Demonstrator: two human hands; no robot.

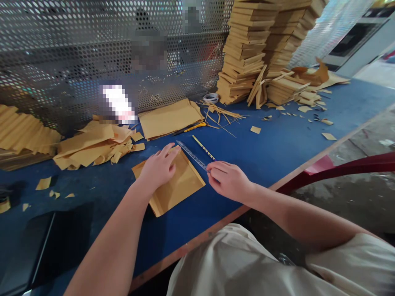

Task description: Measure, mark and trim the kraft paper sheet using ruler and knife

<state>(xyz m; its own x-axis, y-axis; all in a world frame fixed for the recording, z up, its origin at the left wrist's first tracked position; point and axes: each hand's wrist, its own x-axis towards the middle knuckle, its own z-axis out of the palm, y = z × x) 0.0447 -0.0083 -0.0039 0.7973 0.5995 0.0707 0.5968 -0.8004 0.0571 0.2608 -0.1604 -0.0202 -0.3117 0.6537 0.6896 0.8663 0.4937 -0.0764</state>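
Observation:
A clear plastic ruler (193, 155) slants across the blue table, its near end pinched in my closed right hand (228, 180). To the left of it lies a brown cardboard piece (177, 187) with folded-up edges, like a shallow tray. My left hand (159, 167) rests on this piece, fingers stretched toward its far corner and the thumb bent inward. Just beyond the ruler is a patterned pencil (203, 148), apart from both hands.
A flat stack of brown sheets (171, 119) lies behind, with a yellow utility knife (195, 127) along its front edge. Tall piles of folded cardboard (245, 49) stand at the back. Paper scraps (101, 142) lie left; a red chair (345, 170) stands right.

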